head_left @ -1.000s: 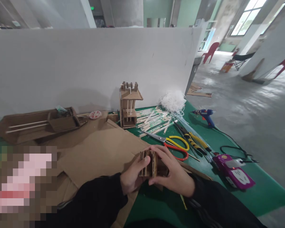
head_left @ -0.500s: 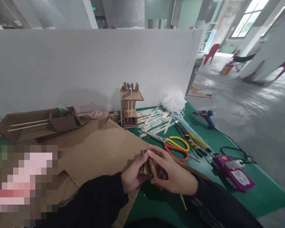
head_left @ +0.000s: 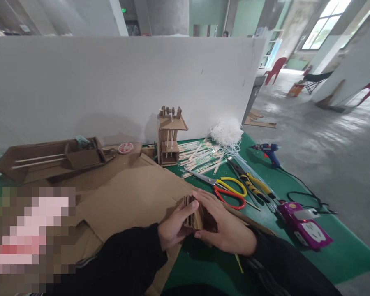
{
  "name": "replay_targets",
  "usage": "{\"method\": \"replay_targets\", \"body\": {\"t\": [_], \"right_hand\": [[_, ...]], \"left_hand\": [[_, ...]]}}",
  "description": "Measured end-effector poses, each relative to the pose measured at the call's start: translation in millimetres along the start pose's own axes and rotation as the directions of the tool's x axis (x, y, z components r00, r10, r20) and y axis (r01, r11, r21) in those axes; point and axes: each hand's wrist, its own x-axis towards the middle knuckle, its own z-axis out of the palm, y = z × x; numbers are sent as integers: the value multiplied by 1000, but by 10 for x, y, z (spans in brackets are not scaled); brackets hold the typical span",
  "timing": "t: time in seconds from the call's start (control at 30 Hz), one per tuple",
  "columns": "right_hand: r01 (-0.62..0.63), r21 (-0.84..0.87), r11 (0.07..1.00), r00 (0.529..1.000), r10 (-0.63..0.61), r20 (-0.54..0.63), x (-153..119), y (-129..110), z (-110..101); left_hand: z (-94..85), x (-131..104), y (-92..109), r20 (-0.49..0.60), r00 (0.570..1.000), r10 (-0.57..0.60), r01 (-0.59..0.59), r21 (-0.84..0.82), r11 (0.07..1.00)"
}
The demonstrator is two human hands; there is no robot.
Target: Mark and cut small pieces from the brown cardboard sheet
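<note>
Several small cardboard pieces [head_left: 190, 218] stand on edge in a stack between my two hands, over the near edge of a large cardboard sheet [head_left: 132, 189]. My left hand [head_left: 176, 225] is closed on the stack from the left, its thumb lying across the top. From the right, my right hand [head_left: 225, 226] curls around the pieces, with its thumb at the lower edge and its fingers along the far side. The palms hide part of the stack. Beyond my right hand lie scissors [head_left: 214, 181] with yellow and red handles.
A cardboard model with sticks [head_left: 169, 135] stands by the white partition [head_left: 126, 82]. Left is a cardboard boat shape [head_left: 49, 160]. Wooden sticks [head_left: 200, 156], white cord [head_left: 226, 133], pliers [head_left: 255, 185], a blue glue gun [head_left: 267, 152] and a purple power strip [head_left: 305, 226] lie rightward on the green table.
My left thumb has shifted along the top of the cardboard stack. My right fingers have opened slightly, and the pieces have turned so more of their edges show.
</note>
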Motion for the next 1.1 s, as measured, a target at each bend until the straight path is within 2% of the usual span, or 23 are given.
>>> {"method": "replay_targets", "body": {"t": [0.17, 0.4, 0.57, 0.73, 0.83, 0.97, 1.1], "right_hand": [[-4, -2, 1000, 1000, 4, -1, -17, -9, -11], [-45, -22, 999, 997, 44, -58, 27, -36, 33], [19, -27, 999, 998, -20, -64, 18, -43, 27], [95, -75, 993, 993, -100, -66, 25, -34, 27], [124, -97, 988, 990, -130, -60, 34, -34, 19], [165, -86, 982, 982, -172, -74, 34, -33, 33], [146, -125, 981, 987, -153, -52, 30, -11, 75]], "left_hand": [[-23, 0, -18, 26, 1000, 0, -1, 24, 1000], [-26, 1, -59, 55, 995, 85, -88, 71, 994], [-32, 8, -77, 126, 981, 148, -162, 114, 980], [-11, 3, -79, 234, 948, 217, -282, 298, 912], [-1, 2, -71, 281, 932, 230, -312, 296, 903], [-13, -3, -67, 248, 938, 244, -313, 299, 901], [-11, 1, -88, 219, 944, 245, -308, 326, 894]]}}
